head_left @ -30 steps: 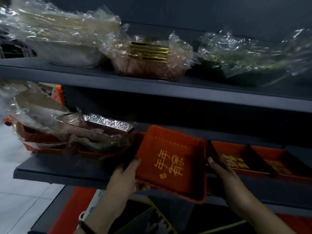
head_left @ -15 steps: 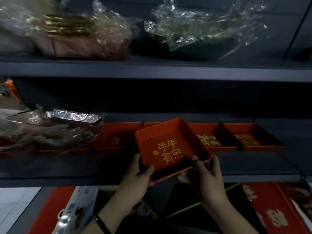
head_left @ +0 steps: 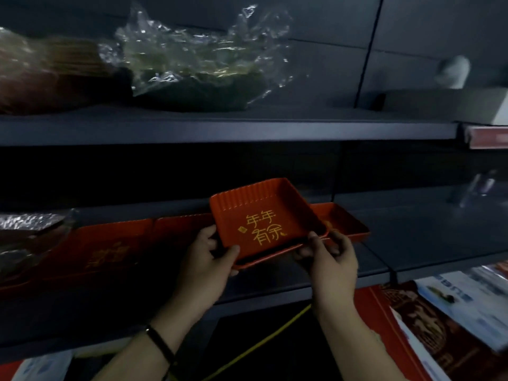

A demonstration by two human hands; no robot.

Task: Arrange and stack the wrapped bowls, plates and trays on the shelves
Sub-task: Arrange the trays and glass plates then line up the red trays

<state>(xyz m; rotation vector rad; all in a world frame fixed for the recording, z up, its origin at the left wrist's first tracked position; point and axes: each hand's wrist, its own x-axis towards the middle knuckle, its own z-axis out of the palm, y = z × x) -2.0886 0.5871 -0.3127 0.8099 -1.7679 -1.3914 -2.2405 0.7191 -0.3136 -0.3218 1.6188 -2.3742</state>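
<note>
While both hands hold it up in front of the middle shelf (head_left: 426, 237), a red tray (head_left: 264, 215) tilts its open face toward the camera. It is square with rounded corners. Its low walls are ribbed on the inside, and four gold characters and a small gold stamp are printed on its flat floor. The left hand (head_left: 203, 259) pinches the near left corner, thumb on the rim and fingers beneath. The right hand (head_left: 327, 257) has the same grip on the near right corner. Behind it, other red trays (head_left: 110, 248) lie flat in a row on the shelf. On the upper shelf (head_left: 247, 127) sits a dark bundle (head_left: 192, 78) in crinkled clear wrap. A black band (head_left: 159, 342) circles the left wrist.
</note>
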